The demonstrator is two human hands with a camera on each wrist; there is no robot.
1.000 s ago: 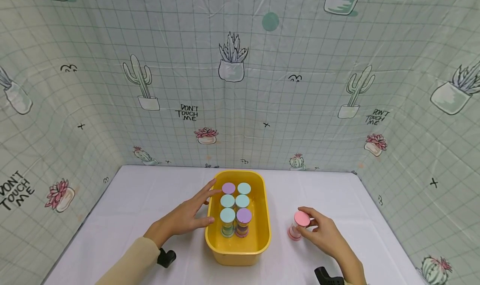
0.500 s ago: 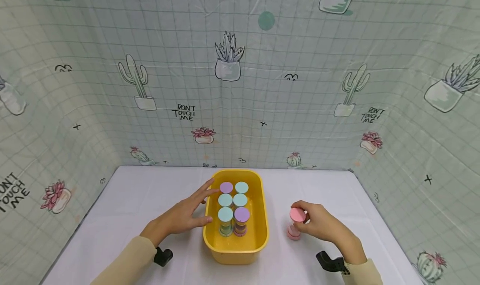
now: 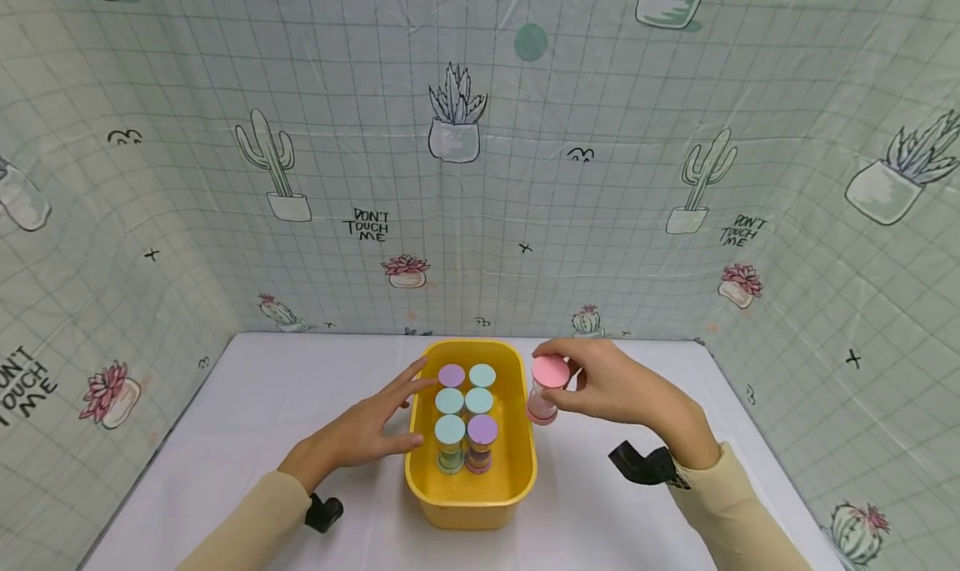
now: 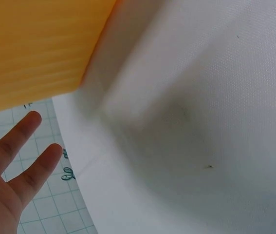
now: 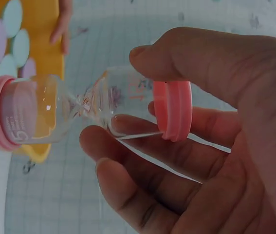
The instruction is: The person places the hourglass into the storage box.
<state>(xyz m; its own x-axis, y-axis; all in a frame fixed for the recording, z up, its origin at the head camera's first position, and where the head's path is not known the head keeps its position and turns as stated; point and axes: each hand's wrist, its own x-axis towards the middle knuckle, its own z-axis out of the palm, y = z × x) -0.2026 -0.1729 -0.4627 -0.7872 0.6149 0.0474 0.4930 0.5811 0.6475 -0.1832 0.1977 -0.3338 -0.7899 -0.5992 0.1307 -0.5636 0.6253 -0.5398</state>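
My right hand (image 3: 611, 383) pinches a pink-capped hourglass (image 3: 544, 394) by its upper end, holding it upright beside the yellow bin's right rim. In the right wrist view the hourglass (image 5: 86, 109) shows clear glass, a narrow waist and pink sand in the end away from the palm. On the bin's left side my left hand (image 3: 362, 429) rests with spread fingers at the rim. The yellow bin (image 3: 474, 514) holds several hourglasses standing in two columns. Some have light blue caps, such as the front-left hourglass (image 3: 450, 444); others have purple caps, such as the front-right hourglass (image 3: 481, 443).
A white cloth-covered table (image 3: 315, 371) lies under the bin. Behind and at both sides rises a gridded curtain (image 3: 480, 246) printed with cacti. Each wrist wears a black camera mount, the right mount (image 3: 645, 464) among them.
My right hand has lifted the pink hourglass off the table and carried it left and away from me to the bin's right edge. The left hand stays at the bin.
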